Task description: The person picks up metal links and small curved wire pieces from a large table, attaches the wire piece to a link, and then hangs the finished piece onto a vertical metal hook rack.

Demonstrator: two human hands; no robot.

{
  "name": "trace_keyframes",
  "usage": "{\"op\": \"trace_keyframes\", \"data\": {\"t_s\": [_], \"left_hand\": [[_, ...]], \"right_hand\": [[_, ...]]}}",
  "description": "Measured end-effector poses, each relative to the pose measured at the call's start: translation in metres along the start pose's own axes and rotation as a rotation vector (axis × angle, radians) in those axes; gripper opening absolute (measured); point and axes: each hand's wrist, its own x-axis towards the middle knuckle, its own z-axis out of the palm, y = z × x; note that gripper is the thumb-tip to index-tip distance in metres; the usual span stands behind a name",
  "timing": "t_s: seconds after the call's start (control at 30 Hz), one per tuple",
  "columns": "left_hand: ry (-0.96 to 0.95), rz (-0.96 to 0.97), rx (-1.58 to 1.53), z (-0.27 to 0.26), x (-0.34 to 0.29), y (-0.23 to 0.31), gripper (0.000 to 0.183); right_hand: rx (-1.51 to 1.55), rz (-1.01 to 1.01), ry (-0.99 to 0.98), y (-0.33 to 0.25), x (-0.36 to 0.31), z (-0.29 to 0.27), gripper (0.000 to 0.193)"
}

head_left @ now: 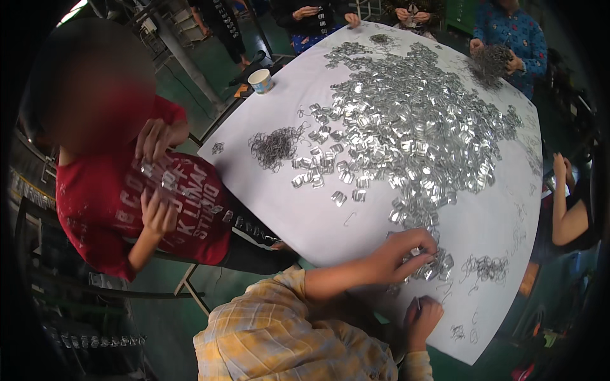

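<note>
My left hand (401,255) and right hand (424,319) have curled fingers; whether they pinch anything, I can't tell. Overlapping silver metal pieces (440,267) could snag, scattering off the white counter (321,238).

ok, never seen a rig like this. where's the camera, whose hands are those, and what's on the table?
No machine: a person works bare-handed. The single picture comes from a wide fisheye camera on their head, looking down, so edges bend. The yellow plaid sleeves are the wearer's.

The left hand reaches over a small pile of silver pieces. The right hand is curled nearer the body; what it holds is unclear.

The white table bears a big heap of silver metal pieces, tangles of thin wire and a cup. Others work around it, one in a red shirt.
</note>
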Motion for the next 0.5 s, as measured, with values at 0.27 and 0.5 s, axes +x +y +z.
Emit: {"op": "trace_keyframes", "data": {"t_s": [0.27,0.5], "left_hand": [[0.053,0.107,0.011,-0.034,0.057,-0.019,0.009],[0.086,0.111,0.025,-0.042,0.065,-0.035,0.012]], "right_hand": [[-0.033,0.089,-0.133,0.008,0.0,0.002,0.014],[-0.09,0.048,-0.033,0.019,-0.006,0.011,0.015]]}}
